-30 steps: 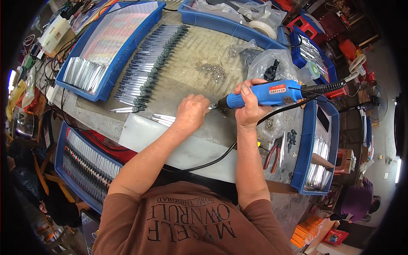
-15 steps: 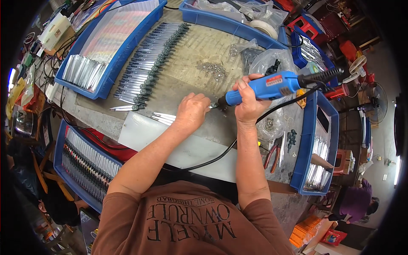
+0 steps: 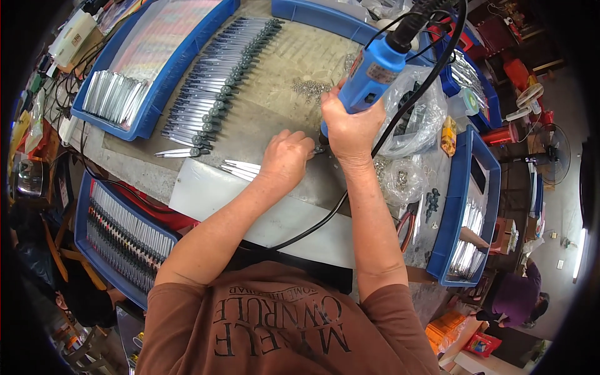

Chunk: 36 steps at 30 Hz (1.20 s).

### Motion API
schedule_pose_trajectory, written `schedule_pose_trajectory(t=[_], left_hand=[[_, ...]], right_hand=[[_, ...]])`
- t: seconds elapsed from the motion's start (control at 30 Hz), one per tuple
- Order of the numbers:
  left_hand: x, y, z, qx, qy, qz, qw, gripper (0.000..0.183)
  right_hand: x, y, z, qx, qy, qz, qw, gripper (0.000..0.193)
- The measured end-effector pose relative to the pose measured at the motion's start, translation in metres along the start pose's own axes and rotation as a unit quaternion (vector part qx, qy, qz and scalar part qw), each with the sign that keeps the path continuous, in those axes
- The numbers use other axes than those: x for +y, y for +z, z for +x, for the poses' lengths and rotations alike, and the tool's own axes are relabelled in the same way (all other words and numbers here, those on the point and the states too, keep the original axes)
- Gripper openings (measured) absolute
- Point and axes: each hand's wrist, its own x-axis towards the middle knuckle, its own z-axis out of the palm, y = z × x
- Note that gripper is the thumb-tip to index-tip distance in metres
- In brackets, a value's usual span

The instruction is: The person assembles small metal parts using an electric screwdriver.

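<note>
My right hand [image 3: 354, 128] is wrapped round a blue electric screwdriver [image 3: 370, 74], which is tilted with its corded end up and away. The tool's dark tip points down beside the fingers of my left hand [image 3: 287, 157]. Those fingers are closed in a pinch near a small shiny piece [image 3: 319, 149]; most of what they hold is hidden. Several thin silvery rods [image 3: 240, 167] lie beside my left wrist. Just beyond the hands is a scattered pile of small metal parts [image 3: 312, 89].
A long row of silvery pieces with dark ends [image 3: 212, 94] covers the table's left part. Blue trays [image 3: 145, 128] hold more silvery pieces. Right of the tool lie clear plastic bags [image 3: 409, 125], a yellow item [image 3: 448, 136] and red-handled pliers [image 3: 407, 226]. A black cable [image 3: 312, 235] crosses the front.
The electric screwdriver has swung from leaning right to standing steeper, its corded end now farther from me. My right hand turned with it; my left hand stays at nearly the same place.
</note>
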Motion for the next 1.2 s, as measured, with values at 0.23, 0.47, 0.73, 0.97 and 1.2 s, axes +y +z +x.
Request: schedule_pose_trajectory(t=[0.23,0.47,0.73,0.97,1.2], left_hand=[[0.000,-0.001,0.000,-0.005,0.007,0.008,1.000,0.006],[0.001,-0.002,-0.004,0.004,0.042,0.058,0.997,0.012],[-0.018,-0.042,-0.002,-0.001,0.087,0.025,0.996,0.017],[-0.052,-0.079,-0.027,-0.102,0.095,0.052,0.989,0.011],[-0.044,-0.086,-0.039,-0.121,0.092,0.100,0.983,0.018]], right_hand=[[0.001,-0.003,-0.005,0.004,-0.007,0.028,1.000,0.026],[-0.020,-0.021,-0.035,0.086,0.012,0.245,0.966,0.031],[-0.009,-0.058,-0.035,0.175,0.019,0.316,0.932,0.030],[0.003,-0.066,-0.033,0.193,0.045,0.323,0.925,0.031],[0.010,-0.063,-0.036,0.182,0.038,0.316,0.930,0.032]])
